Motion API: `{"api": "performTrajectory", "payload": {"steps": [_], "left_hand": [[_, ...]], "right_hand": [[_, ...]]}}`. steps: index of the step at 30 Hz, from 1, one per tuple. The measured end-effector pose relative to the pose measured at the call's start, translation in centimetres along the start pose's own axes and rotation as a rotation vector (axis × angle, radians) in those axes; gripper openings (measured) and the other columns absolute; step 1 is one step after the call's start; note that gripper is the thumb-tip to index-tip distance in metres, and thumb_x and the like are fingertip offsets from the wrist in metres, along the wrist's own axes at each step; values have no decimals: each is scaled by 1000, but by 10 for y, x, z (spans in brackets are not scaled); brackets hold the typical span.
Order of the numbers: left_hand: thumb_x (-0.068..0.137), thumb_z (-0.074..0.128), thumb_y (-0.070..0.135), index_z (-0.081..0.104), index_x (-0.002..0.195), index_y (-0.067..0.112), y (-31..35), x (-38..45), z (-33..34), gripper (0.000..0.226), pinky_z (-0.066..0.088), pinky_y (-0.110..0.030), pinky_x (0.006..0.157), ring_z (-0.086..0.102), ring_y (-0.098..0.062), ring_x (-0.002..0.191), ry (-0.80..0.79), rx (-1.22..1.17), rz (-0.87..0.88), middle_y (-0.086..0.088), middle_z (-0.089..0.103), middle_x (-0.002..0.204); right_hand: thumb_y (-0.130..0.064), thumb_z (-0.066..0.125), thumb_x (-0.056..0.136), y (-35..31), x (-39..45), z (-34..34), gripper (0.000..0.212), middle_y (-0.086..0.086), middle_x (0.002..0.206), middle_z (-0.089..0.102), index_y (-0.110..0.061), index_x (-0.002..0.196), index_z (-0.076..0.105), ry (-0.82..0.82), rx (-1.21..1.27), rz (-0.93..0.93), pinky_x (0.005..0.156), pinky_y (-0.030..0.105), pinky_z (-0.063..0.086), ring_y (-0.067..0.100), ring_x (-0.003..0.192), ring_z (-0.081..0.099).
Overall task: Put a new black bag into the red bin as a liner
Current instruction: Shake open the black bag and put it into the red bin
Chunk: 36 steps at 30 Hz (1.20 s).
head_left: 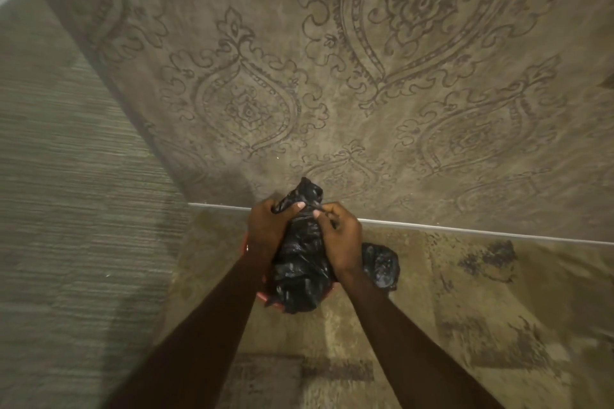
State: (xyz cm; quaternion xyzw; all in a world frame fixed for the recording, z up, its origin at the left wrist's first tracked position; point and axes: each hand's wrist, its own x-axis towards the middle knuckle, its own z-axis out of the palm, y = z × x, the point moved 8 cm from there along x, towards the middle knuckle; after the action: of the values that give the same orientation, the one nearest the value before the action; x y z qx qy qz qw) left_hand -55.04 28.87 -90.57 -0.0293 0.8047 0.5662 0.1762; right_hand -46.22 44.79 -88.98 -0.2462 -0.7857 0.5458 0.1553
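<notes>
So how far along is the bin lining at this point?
Done: nothing visible, apart from a second black bundle on the floor beside the bin. In hand: the left hand and right hand grip a bunched black bag over the red bin. Left: opening it and fitting it around the rim.

The black bag (pixel 300 262) is thin plastic, shiny and full of crinkles. A second black bag (pixel 382 266) beside it is the same shiny, wrinkly plastic. The red bin (pixel 262 297) shows only a bit of smooth rim. The wall (pixel 332 60) looks matt, with a swirly raised pattern. The floor (pixel 465 309) looks flat, with dark worn patches.
</notes>
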Motion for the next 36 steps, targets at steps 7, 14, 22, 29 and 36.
{"api": "performTrajectory", "payload": {"steps": [7,14,22,29,36], "left_hand": [[88,73,37,68,93,10,9,18,-35,28,57,-47,88,70,-23,88,-67,74,88,-7,73,93],[68,86,43,49,140,26,4,-26,8,83,49,-29,103,61,-6,119,-438,367,378,7,63,133],[97,60,22,71,84,-1,6,-11,-25,30,57,-46,73,62,-24,68,-125,11,28,-22,71,75],[95,65,26,72,95,-6,-11,-4,-29,33,61,-42,83,71,-39,89,-98,-184,-258,-27,73,92],[93,50,64,62,119,11,-45,3,-94,60,60,-44,78,70,-34,100,74,-332,-357,-15,70,112]], "right_hand": [[-24,71,93,26,33,-25,24,4,70,68,-7,76,70,1,167,274,71,33,50,15,67,60],[-25,65,97,31,41,-28,28,-8,53,70,2,93,74,55,322,584,44,12,47,3,45,65],[-63,53,90,30,19,-68,81,4,152,49,-33,158,22,135,759,295,113,43,38,21,134,53],[-10,73,89,53,-47,23,33,11,115,77,-12,122,71,-265,321,366,100,54,54,26,105,73],[-24,56,101,64,-10,-35,36,25,124,68,1,125,65,275,634,625,93,49,59,40,109,68]]}}
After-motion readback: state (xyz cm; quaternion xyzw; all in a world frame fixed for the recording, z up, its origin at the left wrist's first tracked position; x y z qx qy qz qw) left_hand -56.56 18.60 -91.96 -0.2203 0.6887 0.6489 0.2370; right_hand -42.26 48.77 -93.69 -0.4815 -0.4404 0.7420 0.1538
